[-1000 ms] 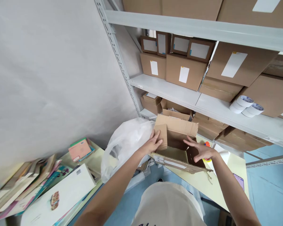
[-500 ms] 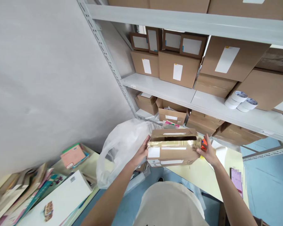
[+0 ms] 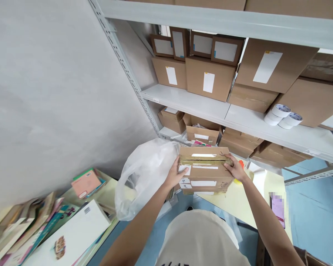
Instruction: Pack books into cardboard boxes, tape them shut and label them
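A brown cardboard box [image 3: 204, 171] with white labels and shiny tape hangs in front of me, between my two hands. Its top flaps meet with a narrow dark slit between them. My left hand [image 3: 176, 174] grips the left end, the thumb lying on a white label. On the right end, my right hand [image 3: 235, 168] is closed around the upper corner, its thumb resting on the tape by the slit. Just left of the box is a white plastic bag [image 3: 144, 177]. A small orange object shows partly behind my right hand.
Shelves [image 3: 188, 96] ahead hold many cardboard boxes and several white tape rolls [image 3: 282, 115]. A pale table [image 3: 244, 208] at right carries a phone [image 3: 278, 210]. Books and a white box [image 3: 69, 236] lie at lower left, with a pink notebook [image 3: 85, 183] behind.
The box's top flaps have come down from a wide gap to a narrow slit. The box has tipped so its top shows more, and my right hand has moved left onto its corner.
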The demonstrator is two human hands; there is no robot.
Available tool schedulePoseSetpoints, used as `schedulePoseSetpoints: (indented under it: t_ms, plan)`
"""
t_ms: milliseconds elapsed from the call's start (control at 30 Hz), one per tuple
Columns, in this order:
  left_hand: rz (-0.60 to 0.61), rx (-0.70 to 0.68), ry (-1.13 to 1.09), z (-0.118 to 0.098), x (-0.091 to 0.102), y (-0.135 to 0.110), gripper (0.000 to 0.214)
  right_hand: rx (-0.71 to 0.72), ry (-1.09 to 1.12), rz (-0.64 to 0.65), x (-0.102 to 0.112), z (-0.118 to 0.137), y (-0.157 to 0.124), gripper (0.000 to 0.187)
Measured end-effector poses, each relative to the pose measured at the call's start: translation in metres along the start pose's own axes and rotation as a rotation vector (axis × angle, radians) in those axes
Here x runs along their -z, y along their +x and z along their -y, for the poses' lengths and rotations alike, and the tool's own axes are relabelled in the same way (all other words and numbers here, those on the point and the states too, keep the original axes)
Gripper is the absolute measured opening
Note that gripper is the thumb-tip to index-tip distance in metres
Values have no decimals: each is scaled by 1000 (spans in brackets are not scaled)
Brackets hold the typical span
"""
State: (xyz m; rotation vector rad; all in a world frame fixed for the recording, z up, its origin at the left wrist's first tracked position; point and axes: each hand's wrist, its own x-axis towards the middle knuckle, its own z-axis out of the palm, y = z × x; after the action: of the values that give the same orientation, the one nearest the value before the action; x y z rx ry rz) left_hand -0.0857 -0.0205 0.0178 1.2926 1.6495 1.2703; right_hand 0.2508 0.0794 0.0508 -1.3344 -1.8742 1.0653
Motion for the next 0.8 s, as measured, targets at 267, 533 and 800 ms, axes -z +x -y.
schedulePoseSetpoints:
  t_ms: [267,533,800]
  plan:
    - [106,81,127,-5,-16,18,92,-31,58,-27,-1,-5,11,65]
    - [151,19,263,23,-26,-6,86,-125,49,-48,-32,-55,-54,68]
    - [324,-225,829,-21,-48,-20,82,-118,-112,-75,-29,-59,-43,53]
